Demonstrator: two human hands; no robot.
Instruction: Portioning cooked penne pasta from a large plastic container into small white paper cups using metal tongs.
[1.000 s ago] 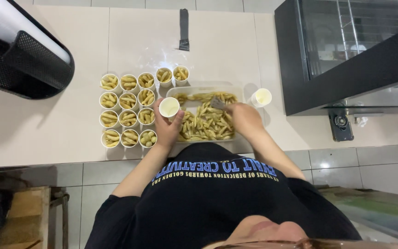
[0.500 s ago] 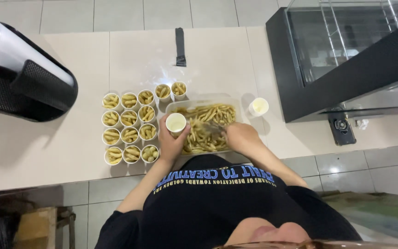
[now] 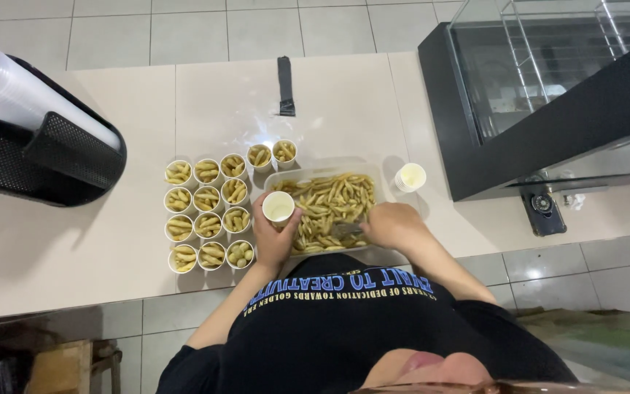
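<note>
Near the front edge of the counter [image 3: 111, 248], the clear tray [image 3: 329, 211] of fries has the right hand [image 3: 391, 225] curled over its right end, its grip hidden, and the left hand [image 3: 275, 237] holds an empty paper cup [image 3: 278, 206] at its left end.

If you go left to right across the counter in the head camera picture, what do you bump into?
Black mesh holder → filled paper cups → left hand holding an empty cup → clear tray of fries → right hand → stack of empty cups → glass display case.
</note>
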